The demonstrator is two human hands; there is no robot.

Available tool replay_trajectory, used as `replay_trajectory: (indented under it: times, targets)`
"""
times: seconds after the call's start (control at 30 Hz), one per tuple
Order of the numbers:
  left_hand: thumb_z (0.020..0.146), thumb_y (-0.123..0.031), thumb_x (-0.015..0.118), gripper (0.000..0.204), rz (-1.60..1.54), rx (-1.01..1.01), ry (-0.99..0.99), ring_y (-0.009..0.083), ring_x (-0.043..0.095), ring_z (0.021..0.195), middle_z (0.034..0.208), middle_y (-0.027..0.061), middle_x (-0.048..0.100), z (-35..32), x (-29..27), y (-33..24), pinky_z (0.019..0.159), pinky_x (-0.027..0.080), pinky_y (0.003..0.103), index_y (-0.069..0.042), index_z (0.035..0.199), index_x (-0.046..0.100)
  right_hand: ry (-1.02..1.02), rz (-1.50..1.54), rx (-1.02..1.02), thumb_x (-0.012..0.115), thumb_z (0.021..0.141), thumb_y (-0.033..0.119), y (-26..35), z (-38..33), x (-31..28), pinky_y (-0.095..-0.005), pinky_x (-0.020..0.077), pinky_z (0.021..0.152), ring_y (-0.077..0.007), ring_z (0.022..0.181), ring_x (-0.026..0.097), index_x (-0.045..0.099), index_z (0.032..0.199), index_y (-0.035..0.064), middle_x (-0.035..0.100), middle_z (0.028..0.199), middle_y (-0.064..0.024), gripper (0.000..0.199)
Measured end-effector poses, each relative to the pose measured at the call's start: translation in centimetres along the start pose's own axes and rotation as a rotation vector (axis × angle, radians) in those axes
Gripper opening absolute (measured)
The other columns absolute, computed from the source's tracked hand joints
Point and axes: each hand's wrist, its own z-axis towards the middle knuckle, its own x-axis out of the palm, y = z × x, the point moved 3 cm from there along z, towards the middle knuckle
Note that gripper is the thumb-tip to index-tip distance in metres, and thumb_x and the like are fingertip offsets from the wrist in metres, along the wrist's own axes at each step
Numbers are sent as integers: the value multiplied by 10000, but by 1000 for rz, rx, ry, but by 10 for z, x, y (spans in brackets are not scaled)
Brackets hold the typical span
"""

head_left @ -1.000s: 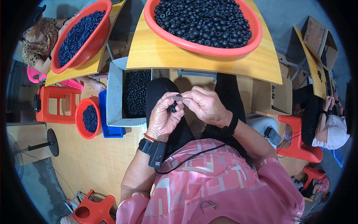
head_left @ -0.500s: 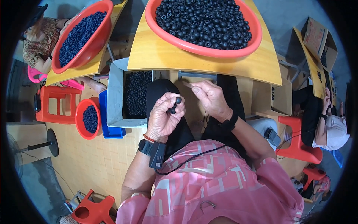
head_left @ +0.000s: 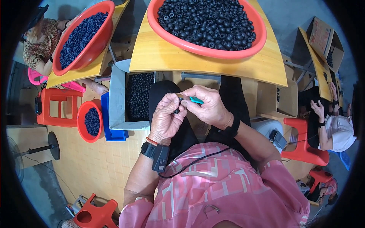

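My left hand (head_left: 164, 117) is closed around a small black rounded plastic piece (head_left: 176, 111), whose end pokes out between the fingers. In my right hand (head_left: 211, 106) is a small knife with a green handle (head_left: 196, 100). Its thin brownish blade lies across my left fingertips, at the piece; exactly where the edge touches, I cannot make out. Both hands are close together above my lap, just short of the yellow table (head_left: 235, 70). On that table stands a large red basin (head_left: 213, 53) heaped with similar round black pieces.
Beneath the table edge, a grey box (head_left: 117, 102) holds more black pieces, beside a blue tray (head_left: 114, 133). Left are a small red basin (head_left: 80, 123), a red stool (head_left: 47, 110) and another basin (head_left: 85, 57) of dark strips. Co-workers sit at both sides. A cardboard box (head_left: 289, 100) stands right.
My right hand has moved left and down to my left hand, and the knife's green handle now shows. The left hand has barely moved. At right, a co-worker's hand has come into view.
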Motion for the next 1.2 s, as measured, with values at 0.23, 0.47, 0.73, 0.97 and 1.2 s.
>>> replay_trajectory:
  times: [0.23,0.47,0.73,0.97,1.2]
  targets:
    - [932,-35,614,117,82,77,-16,126,574,774,938,40,634,-2,1,-1,695,496,251,-32,1049,611,34,-358,-209,706,717,-19,6,-1,1,-359,511,602,-293,680,637,624,906,37,586,777,-106,215]
    - [968,-67,566,108,-45,187,-322,136,566,761,921,90,624,0,-14,-16,665,504,255,-30,1064,600,77,-363,-212,708,720,-12,4,-7,5,-381,510,606,-311,693,637,606,900,40,587,777,-110,214]
    - [1039,-186,428,295,-401,342,-487,253,625,872,997,180,638,2,-25,-39,810,563,360,59,1131,564,-32,-140,67,694,826,8,-8,-9,2,-309,510,670,-212,716,641,635,899,-1,642,810,-102,94]
    - [1050,-288,375,450,-241,142,-162,371,517,1253,1323,254,536,5,-5,-11,1093,406,485,59,1322,467,80,-148,48,710,825,73,-2,1,17,-367,524,717,-312,812,673,636,958,3,666,879,-151,168]
    - [1048,-295,391,460,-182,105,-97,394,452,1316,1373,274,482,6,6,-7,1142,345,484,72,1318,456,122,-269,26,691,797,72,-13,-3,15,-431,513,694,-388,810,648,615,916,5,646,856,-177,156]
